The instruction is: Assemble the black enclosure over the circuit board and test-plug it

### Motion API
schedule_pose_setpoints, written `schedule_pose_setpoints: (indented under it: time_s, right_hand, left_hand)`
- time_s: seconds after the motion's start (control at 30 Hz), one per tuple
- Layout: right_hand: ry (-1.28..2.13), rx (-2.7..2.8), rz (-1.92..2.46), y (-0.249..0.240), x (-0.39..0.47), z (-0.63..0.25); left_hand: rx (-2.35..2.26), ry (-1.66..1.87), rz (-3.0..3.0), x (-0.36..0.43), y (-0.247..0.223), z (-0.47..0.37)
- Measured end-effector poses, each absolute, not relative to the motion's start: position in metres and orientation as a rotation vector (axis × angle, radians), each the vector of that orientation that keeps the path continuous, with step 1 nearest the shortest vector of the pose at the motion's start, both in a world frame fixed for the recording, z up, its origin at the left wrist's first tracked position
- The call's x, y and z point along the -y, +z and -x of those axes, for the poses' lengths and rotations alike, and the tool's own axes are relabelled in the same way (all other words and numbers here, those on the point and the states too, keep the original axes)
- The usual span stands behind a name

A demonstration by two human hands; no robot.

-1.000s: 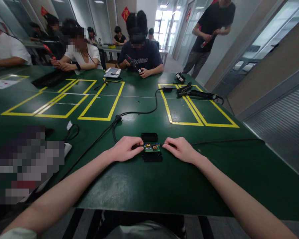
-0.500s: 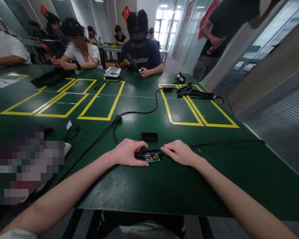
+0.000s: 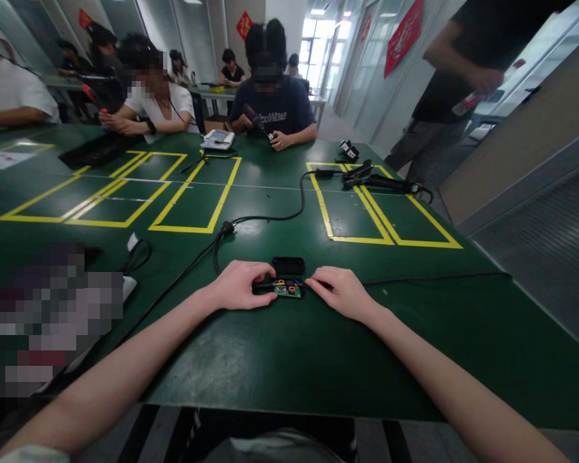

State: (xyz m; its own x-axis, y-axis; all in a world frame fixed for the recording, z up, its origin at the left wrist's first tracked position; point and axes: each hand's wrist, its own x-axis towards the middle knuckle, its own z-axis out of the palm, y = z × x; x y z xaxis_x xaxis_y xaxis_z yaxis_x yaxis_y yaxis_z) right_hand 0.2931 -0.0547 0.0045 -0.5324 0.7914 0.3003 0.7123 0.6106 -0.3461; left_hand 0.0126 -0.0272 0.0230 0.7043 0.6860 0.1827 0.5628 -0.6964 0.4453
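A small green circuit board [image 3: 288, 291] with copper coils and coloured wires lies on the green table, its dark housing partly visible around it. My left hand [image 3: 238, 286] curves around the board's left end, thumb at the near edge and fingers at the far edge, gripping it. My right hand [image 3: 338, 289] is closed in a pinch at the right end, where blue wires meet a black cable [image 3: 415, 278] that runs off to the right. Just beyond the board sits an open black plastic cover [image 3: 288, 265].
A black cable with a knot [image 3: 228, 227] crosses the table to the left. Yellow tape rectangles [image 3: 361, 239] mark the far half. Black tools [image 3: 381, 182] lie at the far right. A person [image 3: 273, 109] works opposite; another person [image 3: 444, 109] stands at the right.
The board and my left hand have shifted slightly left and away from me. My left finger and thumb have drawn closer together at its end. The standing person has moved right.
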Motion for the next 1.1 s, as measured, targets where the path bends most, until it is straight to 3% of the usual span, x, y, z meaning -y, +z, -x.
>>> schedule_pose_setpoints:
  time_s: [0.6,0.87,1.1]
  right_hand:
    - [0.380,2.291,1.027,0.005,0.051,-0.290]
    - [0.530,2.091,1.185,-0.003,0.049,-0.290]
    - [0.598,2.257,1.222,-0.003,0.045,-0.293]
  left_hand:
    - [-1.027,0.588,-2.571,0.028,0.016,-0.019]
    - [-1.240,0.634,-2.664,0.023,0.006,-0.028]
    - [-0.967,0.603,-2.719,0.021,0.008,-0.028]
